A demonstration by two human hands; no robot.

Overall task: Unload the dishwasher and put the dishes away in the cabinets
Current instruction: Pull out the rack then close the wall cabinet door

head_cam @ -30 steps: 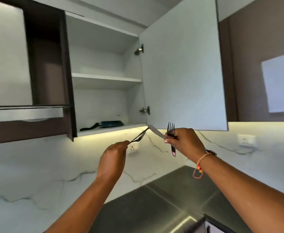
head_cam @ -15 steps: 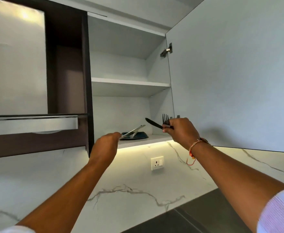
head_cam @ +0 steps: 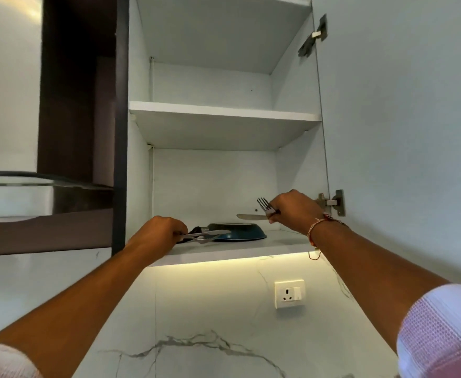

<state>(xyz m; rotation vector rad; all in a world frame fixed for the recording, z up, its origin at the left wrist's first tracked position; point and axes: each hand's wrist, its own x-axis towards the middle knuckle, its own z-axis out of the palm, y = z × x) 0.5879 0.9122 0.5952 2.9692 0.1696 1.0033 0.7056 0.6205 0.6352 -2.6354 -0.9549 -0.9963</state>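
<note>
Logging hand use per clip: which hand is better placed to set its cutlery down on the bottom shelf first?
Likely the left hand: its cutlery lies low over the bottom shelf, beside the blue pan. The right hand holds its fork and knife higher.

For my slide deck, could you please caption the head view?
Both hands, left and right, bring cutlery to the open cabinet's bottom shelf, beside a blue pan.

The bottom shelf [head_cam: 286, 237] is left bare on its right side. The middle is blocked by a blue pan [head_cam: 240, 232]. The upper shelf [head_cam: 224, 111] is bare.
</note>
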